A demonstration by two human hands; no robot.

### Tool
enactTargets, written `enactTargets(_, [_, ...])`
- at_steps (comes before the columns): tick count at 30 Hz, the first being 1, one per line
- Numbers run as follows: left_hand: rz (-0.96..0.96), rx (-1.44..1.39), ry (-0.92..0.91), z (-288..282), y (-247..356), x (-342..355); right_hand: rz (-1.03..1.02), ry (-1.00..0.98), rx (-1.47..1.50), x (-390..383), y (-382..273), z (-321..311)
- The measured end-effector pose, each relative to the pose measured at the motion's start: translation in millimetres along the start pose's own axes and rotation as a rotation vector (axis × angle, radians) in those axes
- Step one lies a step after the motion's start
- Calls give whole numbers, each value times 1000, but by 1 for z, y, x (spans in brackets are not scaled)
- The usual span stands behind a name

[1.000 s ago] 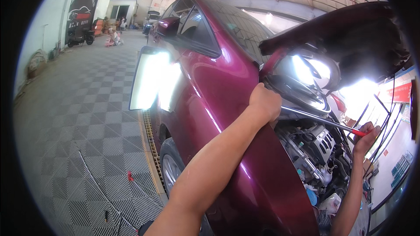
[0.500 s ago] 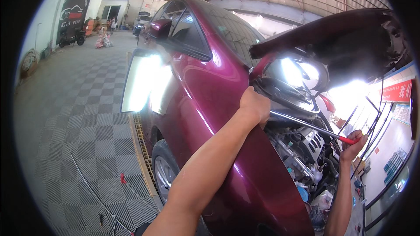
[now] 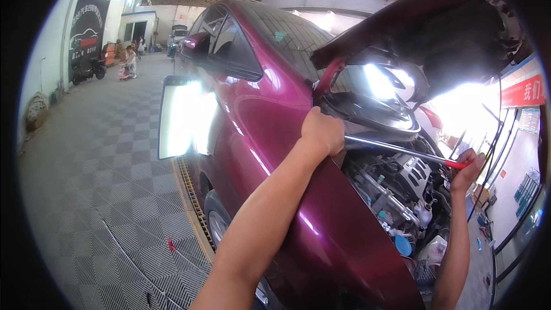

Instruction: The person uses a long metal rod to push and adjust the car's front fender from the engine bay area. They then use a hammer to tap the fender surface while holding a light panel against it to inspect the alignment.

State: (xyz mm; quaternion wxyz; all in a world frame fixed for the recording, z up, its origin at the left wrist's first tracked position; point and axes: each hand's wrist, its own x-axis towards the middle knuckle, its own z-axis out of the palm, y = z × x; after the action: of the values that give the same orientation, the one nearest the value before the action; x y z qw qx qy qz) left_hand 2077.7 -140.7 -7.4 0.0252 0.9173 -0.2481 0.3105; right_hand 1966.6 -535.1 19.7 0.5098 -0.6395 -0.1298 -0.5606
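A long shiny metal rod (image 3: 396, 150) with a red handle slants across the engine bay of a dark red car. My left hand (image 3: 322, 131) is closed at the rod's far end, resting on the upper edge of the front fender (image 3: 338, 224). Whatever part of the rod lies beyond that hand is hidden. To the right, my right hand (image 3: 468, 173) grips the red handle. Above both hands the raised hood (image 3: 413, 28) stands open, with the engine (image 3: 410, 175) exposed below it. A bright white light panel (image 3: 182, 116) stands against the car's side, left of the fender.
Several thin rods, one with a red end (image 3: 171, 244), lie on the tiled floor (image 3: 115, 183) at the left. A yellow-edged floor grating (image 3: 192, 192) runs beside the wheel. Farther back are a motorbike (image 3: 89, 70) and people (image 3: 129, 60). A red banner (image 3: 522, 93) hangs at right.
The view has shifted slightly, so the car and both hands appear a little displaced. Both hands keep their hold on the rod, and its slant is nearly the same.
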Motion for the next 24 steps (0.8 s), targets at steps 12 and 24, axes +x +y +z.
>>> enactTargets(12, [38, -23, 70, 11, 1, -8, -138, 9, -105, 1, -7, 4])
enactTargets(24, [4, -25, -8, 6, 2, -4, -6, -29, -37, -2, -6, 2])
